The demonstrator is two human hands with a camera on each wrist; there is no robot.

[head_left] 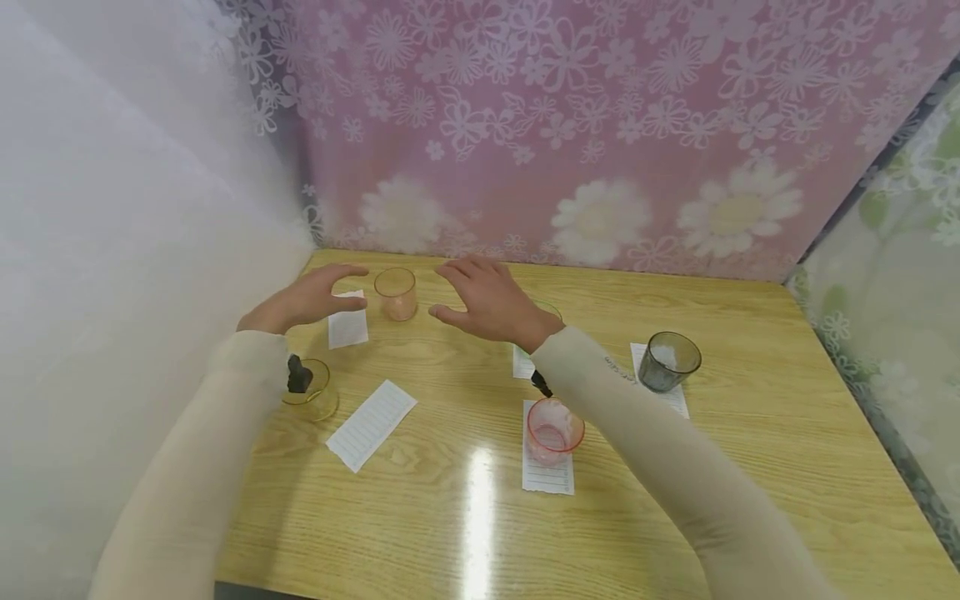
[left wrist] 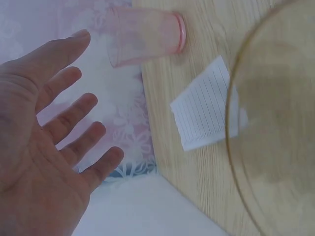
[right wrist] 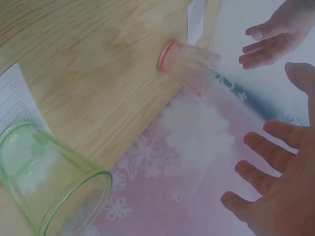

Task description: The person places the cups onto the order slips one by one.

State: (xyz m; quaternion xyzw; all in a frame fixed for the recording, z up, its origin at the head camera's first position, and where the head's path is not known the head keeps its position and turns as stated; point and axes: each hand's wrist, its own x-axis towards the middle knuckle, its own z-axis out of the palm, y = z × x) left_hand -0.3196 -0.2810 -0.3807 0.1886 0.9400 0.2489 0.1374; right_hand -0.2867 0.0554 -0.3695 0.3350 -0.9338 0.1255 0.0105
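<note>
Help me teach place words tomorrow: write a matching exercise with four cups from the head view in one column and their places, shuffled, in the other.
Cups:
1. yellow cup
2. peach cup
3. red-rimmed cup
4. dark grey cup

Places:
A. nearest the front edge of the table
B. farthest right of the cups
C. farthest left of the cups
D. between the left hand and right hand

Pairs: 1-C, 2-D, 3-A, 4-B

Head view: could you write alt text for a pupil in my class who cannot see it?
A person's left hand and right hand, both open, flank an orange cup without touching it at the back of a wooden table. Also on it are a yellow cup, a partly hidden green cup, a pink cup, a grey cup and paper slips.
</note>
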